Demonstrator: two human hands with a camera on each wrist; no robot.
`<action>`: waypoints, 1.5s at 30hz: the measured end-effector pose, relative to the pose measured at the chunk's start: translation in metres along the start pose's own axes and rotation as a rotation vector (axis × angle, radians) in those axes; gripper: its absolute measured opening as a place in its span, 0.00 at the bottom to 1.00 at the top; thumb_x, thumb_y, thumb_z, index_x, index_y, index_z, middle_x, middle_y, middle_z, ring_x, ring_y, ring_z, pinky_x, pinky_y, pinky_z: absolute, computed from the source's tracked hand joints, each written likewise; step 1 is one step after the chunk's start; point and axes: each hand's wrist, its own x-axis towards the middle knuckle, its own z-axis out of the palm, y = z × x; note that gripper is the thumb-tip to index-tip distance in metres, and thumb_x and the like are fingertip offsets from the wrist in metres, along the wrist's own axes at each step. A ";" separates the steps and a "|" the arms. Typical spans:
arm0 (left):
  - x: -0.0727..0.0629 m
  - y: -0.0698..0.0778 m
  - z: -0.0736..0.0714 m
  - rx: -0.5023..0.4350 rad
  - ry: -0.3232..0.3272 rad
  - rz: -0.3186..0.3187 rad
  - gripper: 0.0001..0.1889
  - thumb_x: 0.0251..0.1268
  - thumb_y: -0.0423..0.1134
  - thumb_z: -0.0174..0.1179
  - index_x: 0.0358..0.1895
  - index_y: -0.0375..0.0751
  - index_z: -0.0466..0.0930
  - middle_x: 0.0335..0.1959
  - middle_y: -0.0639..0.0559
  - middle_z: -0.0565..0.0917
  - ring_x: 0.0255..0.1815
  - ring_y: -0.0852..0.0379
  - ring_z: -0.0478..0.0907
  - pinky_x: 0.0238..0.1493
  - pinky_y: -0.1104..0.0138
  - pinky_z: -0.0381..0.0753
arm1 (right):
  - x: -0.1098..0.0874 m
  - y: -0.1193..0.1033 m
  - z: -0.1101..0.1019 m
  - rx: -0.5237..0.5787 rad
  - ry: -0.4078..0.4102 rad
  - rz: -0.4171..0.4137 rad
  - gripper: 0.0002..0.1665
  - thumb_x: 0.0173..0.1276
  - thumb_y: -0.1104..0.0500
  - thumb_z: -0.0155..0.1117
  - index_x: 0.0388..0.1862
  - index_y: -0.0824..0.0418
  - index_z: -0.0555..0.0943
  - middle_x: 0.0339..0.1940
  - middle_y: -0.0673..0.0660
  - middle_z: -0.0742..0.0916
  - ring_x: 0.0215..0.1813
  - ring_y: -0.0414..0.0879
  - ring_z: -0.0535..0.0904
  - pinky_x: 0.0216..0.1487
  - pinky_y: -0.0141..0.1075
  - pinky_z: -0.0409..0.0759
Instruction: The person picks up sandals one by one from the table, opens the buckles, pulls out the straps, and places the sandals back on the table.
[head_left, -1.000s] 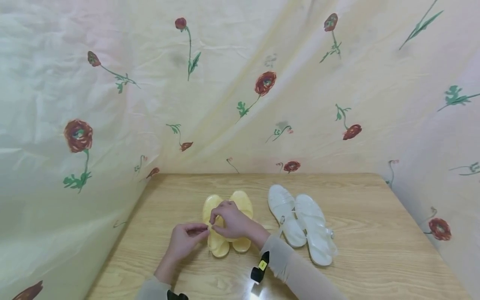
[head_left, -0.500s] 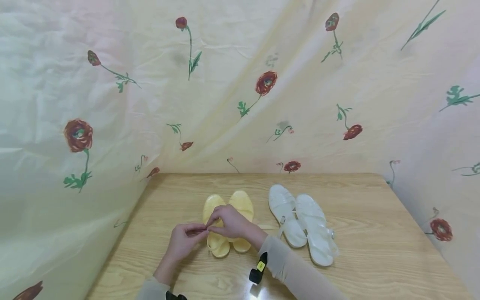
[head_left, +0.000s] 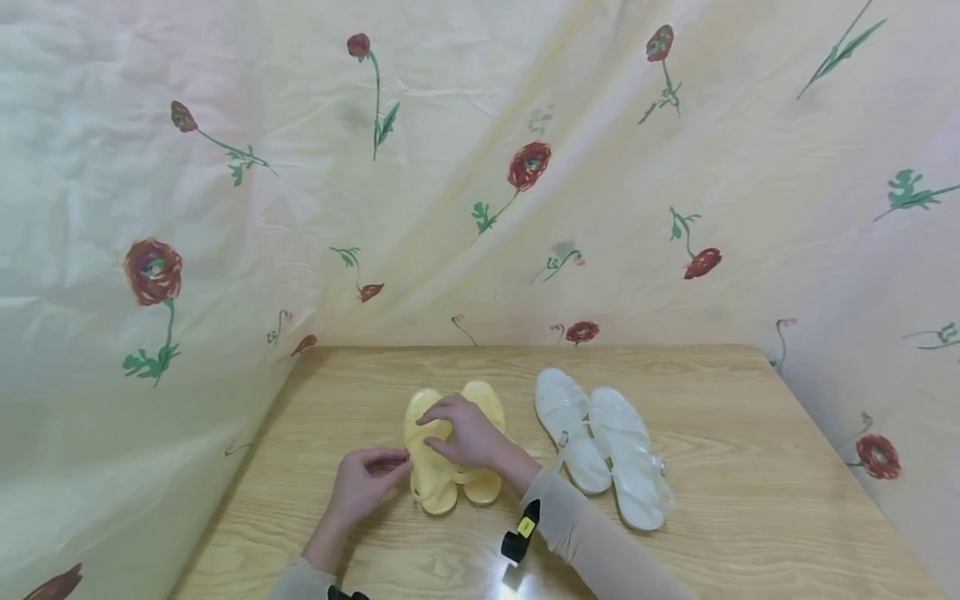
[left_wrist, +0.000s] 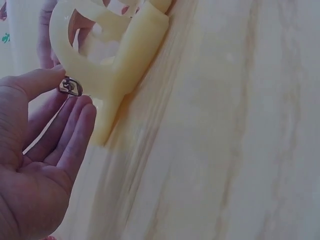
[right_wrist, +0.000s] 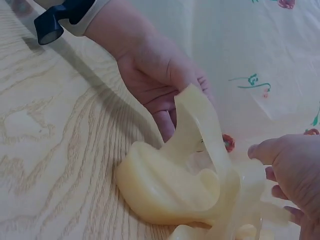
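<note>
In the head view, a pair of yellow jelly sandals (head_left: 432,479) lies on the table, toes toward the back. My left hand (head_left: 365,485) is at the left side of the left sandal. Seen from the left wrist, its thumb and fingertips pinch a small metal buckle (left_wrist: 71,86) on the sandal's strap. My right hand (head_left: 470,435) is above the pair, thumb and fingers apart, with nothing between them. In the right wrist view, the yellow strap (right_wrist: 192,112) stands up in a loop at the left hand, and the right hand (right_wrist: 300,175) is apart from it.
A pair of clear white sandals (head_left: 621,454) lies to the right on the wood-grain table (head_left: 735,475). A flowered cloth (head_left: 450,167) hangs behind and along both sides. Black wrist cameras (head_left: 516,543) are strapped to both forearms.
Half a second ago my right fingertips met the left ones at the buckle. Now the right hand has drawn back up and right, with thumb and fingers parted. The left hand has shifted slightly left.
</note>
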 end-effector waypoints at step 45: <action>0.020 0.021 0.021 0.163 0.084 -0.166 0.22 0.77 0.31 0.56 0.67 0.20 0.76 0.64 0.26 0.83 0.62 0.33 0.84 0.62 0.49 0.87 | 0.028 -0.040 0.046 -0.154 -0.063 0.515 0.31 0.79 0.55 0.60 0.77 0.64 0.73 0.74 0.80 0.70 0.68 0.72 0.73 0.52 0.56 0.88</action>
